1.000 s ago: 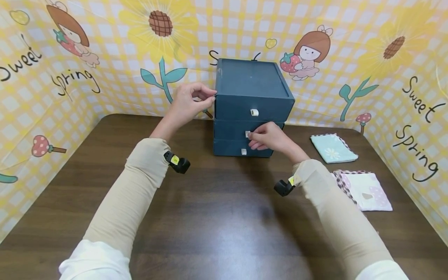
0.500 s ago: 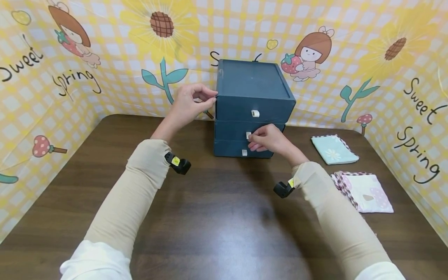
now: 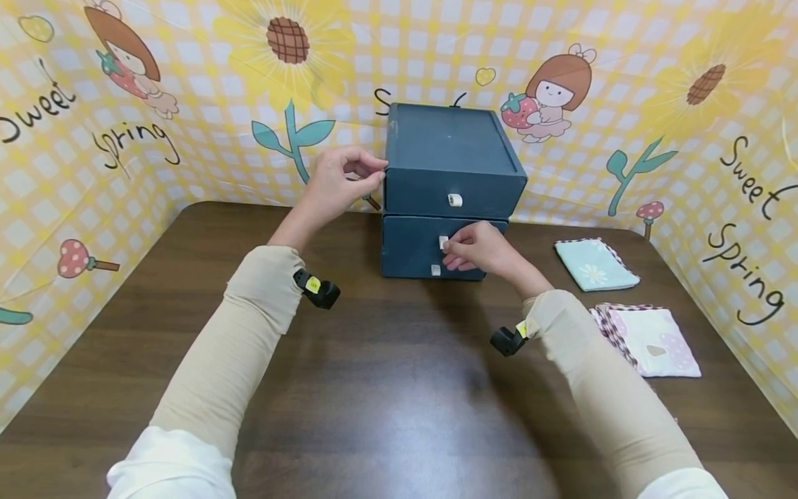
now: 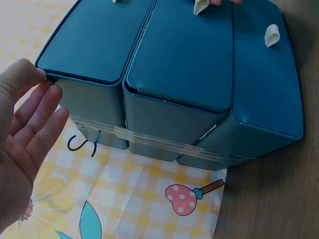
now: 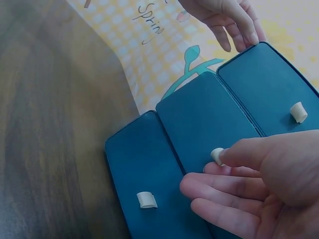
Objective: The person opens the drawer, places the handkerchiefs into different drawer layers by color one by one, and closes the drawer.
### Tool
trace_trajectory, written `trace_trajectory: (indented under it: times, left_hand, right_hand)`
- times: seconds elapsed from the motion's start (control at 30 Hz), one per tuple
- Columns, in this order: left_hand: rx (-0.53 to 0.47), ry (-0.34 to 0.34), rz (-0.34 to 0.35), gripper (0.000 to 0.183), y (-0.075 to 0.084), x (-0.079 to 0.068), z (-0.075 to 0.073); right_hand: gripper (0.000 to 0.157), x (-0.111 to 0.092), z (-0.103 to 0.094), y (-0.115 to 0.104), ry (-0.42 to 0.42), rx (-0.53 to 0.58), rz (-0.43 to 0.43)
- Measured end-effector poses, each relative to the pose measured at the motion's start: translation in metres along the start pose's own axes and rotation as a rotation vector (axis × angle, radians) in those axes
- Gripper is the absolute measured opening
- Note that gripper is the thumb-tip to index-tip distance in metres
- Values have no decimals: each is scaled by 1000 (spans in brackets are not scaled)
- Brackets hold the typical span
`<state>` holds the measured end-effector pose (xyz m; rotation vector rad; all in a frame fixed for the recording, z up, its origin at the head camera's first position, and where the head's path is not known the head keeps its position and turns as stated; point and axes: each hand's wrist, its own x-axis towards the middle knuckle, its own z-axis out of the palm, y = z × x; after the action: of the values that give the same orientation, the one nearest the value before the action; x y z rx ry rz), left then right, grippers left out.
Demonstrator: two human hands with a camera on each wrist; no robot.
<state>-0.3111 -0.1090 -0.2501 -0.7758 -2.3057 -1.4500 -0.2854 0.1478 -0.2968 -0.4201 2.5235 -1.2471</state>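
A dark blue three-drawer cabinet (image 3: 451, 138) stands at the back of the table. My right hand (image 3: 483, 246) pinches the white pull tab (image 5: 217, 155) of the middle drawer (image 4: 182, 55) between thumb and forefinger, its other fingers held below against the drawer fronts. That drawer's front stands slightly out, with a narrow gap at its edge in the left wrist view. My left hand (image 3: 343, 180) holds the cabinet's upper left front corner with thumb and fingertips. White tabs also show on the top drawer (image 3: 455, 200) and the bottom drawer (image 3: 435, 270).
Two folded cloths lie on the table at the right: a light blue one (image 3: 596, 265) and a white and pink one (image 3: 654, 343) nearer me. A yellow checked cloth wall (image 3: 206, 159) rises behind and beside the brown table (image 3: 355, 388). Clear tape (image 4: 149, 142) wraps the cabinet.
The middle drawer has come out slightly toward me, and the seam under the top drawer shows darker. Both hands keep the same holds and have hardly moved.
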Motion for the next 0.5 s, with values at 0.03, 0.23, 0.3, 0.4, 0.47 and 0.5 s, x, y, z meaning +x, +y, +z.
trace_trajectory:
  times: [0.03,0.23,0.3,0.4,0.47,0.5]
  left_hand:
    - [-1,-1,-2,15,0,0,0]
    - [-6,-1,-16,16,-1,1,0]
    - [-7,-2,-19,16,-1,1,0]
    - [-8,-5,-22,16,-1,1,0]
    - [-7,-5,-20,16,0,0,1]
    - [-7,-4,-19,16,0,0,1]
  right_hand:
    - [28,-1,0,0,0,-4,2]
    - [27,-7,0,-2,-1,-27,-13]
    - [27,-9,1,-2,-5,-31,-21]
    - [27,-11,1,-1,-13,-34,-27]
    - [27,-13,2,-1,-17,-37,-26]
    - [27,-14,2,-1,-16,-40,-22]
